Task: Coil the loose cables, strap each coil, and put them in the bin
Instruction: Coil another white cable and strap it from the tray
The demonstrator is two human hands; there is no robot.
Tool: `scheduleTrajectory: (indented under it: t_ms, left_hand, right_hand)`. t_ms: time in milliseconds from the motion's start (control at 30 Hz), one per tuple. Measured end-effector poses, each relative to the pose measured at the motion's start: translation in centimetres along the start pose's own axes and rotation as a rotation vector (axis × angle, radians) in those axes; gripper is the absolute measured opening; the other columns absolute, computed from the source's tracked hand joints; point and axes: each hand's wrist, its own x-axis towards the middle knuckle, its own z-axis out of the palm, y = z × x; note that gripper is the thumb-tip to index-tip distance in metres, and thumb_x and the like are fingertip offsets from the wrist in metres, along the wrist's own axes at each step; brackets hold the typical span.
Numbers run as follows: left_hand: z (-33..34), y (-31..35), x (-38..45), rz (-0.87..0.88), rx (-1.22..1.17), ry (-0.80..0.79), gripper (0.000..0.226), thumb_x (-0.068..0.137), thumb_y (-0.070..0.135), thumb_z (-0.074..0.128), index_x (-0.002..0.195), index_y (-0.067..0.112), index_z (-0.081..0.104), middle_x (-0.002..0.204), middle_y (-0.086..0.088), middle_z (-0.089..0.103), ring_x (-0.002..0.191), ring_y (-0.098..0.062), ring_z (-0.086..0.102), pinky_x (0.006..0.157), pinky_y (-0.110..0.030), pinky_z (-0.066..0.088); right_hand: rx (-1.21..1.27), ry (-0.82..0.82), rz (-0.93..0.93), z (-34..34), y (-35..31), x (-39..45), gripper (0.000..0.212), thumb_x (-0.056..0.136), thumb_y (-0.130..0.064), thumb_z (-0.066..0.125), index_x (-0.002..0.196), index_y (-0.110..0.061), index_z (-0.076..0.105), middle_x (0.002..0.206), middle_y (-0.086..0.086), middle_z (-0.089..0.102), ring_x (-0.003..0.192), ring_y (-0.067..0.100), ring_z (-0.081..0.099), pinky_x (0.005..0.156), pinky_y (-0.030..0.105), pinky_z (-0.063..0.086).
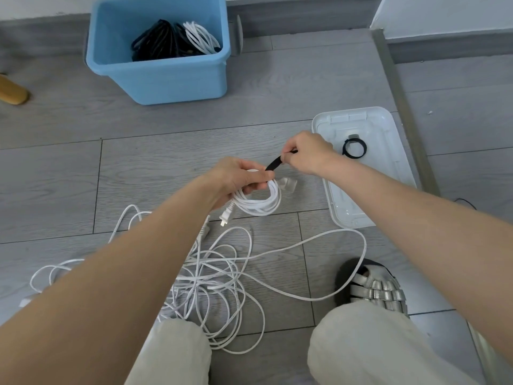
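Observation:
My left hand point(241, 176) grips a coiled white cable point(263, 202) above the floor, its plug point(225, 216) hanging below my wrist. A black strap point(274, 163) runs taut from the coil up to my right hand point(306, 154), which pinches its free end. The blue bin point(166, 76) stands at the far left and holds black coils point(158, 41) and a white coil point(201, 37). A tangle of loose white cables point(213, 276) lies on the floor between my knees and under my left forearm.
A white tray lid point(388, 168) lies on the floor to the right with one black strap loop point(354, 149) on it. My sandalled foot point(374, 284) sits at lower right. A metal floor strip point(402, 107) runs along the right; a wooden leg point(12, 91) is at far left.

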Motion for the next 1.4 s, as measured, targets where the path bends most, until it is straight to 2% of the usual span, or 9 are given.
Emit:
scheduleTrajectory:
  t_ms: [300, 500, 633, 700, 800, 967, 1100, 1233, 1400]
  left_hand:
    - [0.4, 0.4, -0.4, -0.01, -0.134, 0.008, 0.009, 0.088, 0.01, 0.064, 0.089, 0.001, 0.065, 0.05, 0.0, 0.063, 0.039, -0.002, 0.054, 0.042, -0.009, 0.042]
    - [-0.6, 0.0, 0.2, 0.075, -0.215, 0.159, 0.013, 0.089, 0.009, 0.062, 0.078, 0.003, 0.063, 0.056, -0.003, 0.062, 0.05, -0.007, 0.053, 0.047, -0.01, 0.046]
    - [-0.8, 0.1, 0.4, 0.109, -0.31, 0.168, 0.013, 0.09, 0.007, 0.06, 0.081, -0.001, 0.062, 0.068, -0.007, 0.059, 0.045, -0.002, 0.055, 0.048, -0.009, 0.046]
    - [-0.4, 0.1, 0.3, 0.101, -0.31, 0.101, 0.012, 0.091, 0.007, 0.058, 0.085, -0.002, 0.062, 0.063, -0.005, 0.06, 0.043, -0.001, 0.054, 0.048, -0.009, 0.047]
    - [0.2, 0.1, 0.3, 0.104, -0.328, 0.036, 0.013, 0.092, 0.007, 0.057, 0.088, -0.003, 0.063, 0.058, -0.002, 0.062, 0.044, -0.002, 0.055, 0.05, -0.009, 0.048]
    - [0.3, 0.2, 0.2, 0.118, -0.3, 0.016, 0.015, 0.092, 0.006, 0.055, 0.08, 0.0, 0.062, 0.055, 0.0, 0.062, 0.042, -0.002, 0.054, 0.049, -0.008, 0.047]
    - [0.7, 0.4, 0.4, 0.131, -0.218, 0.026, 0.012, 0.091, 0.005, 0.057, 0.079, 0.005, 0.061, 0.057, -0.001, 0.059, 0.044, -0.001, 0.051, 0.05, -0.009, 0.046]
    - [1.9, 1.9, 1.1, 0.173, -0.096, 0.1, 0.014, 0.092, 0.015, 0.059, 0.079, 0.011, 0.059, 0.043, 0.009, 0.055, 0.041, -0.003, 0.044, 0.044, -0.012, 0.038]
    - [4.9, 3.5, 2.1, 0.208, 0.062, 0.174, 0.021, 0.09, 0.023, 0.063, 0.072, 0.013, 0.057, 0.047, 0.006, 0.052, 0.04, -0.005, 0.041, 0.041, -0.015, 0.034]
  right_hand:
    - [-0.018, 0.044, 0.074, 0.3, -0.4, 0.4, 0.015, 0.09, -0.023, 0.055, 0.101, -0.023, 0.066, 0.115, 0.001, 0.062, 0.117, 0.024, 0.049, 0.093, 0.034, 0.032]
    - [0.153, 0.344, 0.059, -1.1, -0.2, -0.3, 0.034, 0.09, -0.027, 0.057, 0.116, -0.006, 0.053, 0.128, 0.013, 0.044, 0.119, 0.029, 0.042, 0.09, 0.034, 0.038]
    - [0.54, 0.027, 0.078, -0.2, -0.9, -1.2, 0.039, 0.093, -0.036, 0.052, 0.103, -0.001, 0.065, 0.104, 0.009, 0.065, 0.106, 0.023, 0.059, 0.102, 0.035, 0.041]
    - [0.69, -0.133, 0.062, 0.5, -1.4, -1.5, 0.041, 0.093, -0.041, 0.05, 0.108, -0.006, 0.065, 0.109, 0.003, 0.065, 0.11, 0.016, 0.056, 0.106, 0.033, 0.034]
    - [0.798, -0.237, 0.05, 1.0, -1.4, -1.6, 0.038, 0.093, -0.038, 0.052, 0.113, -0.008, 0.065, 0.114, 0.004, 0.065, 0.102, 0.01, 0.054, 0.094, 0.027, 0.033]
    - [1.037, -0.256, 0.05, 1.2, 0.0, -1.2, 0.007, 0.087, -0.016, 0.063, 0.092, -0.011, 0.064, 0.087, 0.006, 0.065, 0.077, 0.017, 0.06, 0.073, 0.022, 0.046]
    - [1.061, -0.102, 0.109, 1.3, 0.2, -1.1, 0.008, 0.082, -0.011, 0.068, 0.083, -0.015, 0.061, 0.08, -0.002, 0.059, 0.077, 0.01, 0.053, 0.079, 0.025, 0.043]
    - [1.269, 0.01, 0.104, -0.3, 1.1, -1.5, 0.006, 0.085, -0.006, 0.064, 0.084, -0.011, 0.061, 0.079, 0.0, 0.058, 0.073, 0.01, 0.053, 0.071, 0.023, 0.047]
    - [1.452, 0.107, 0.155, -2.8, 4.0, -2.4, 0.01, 0.087, -0.006, 0.061, 0.08, -0.013, 0.059, 0.077, 0.0, 0.061, 0.07, 0.011, 0.056, 0.065, 0.02, 0.049]
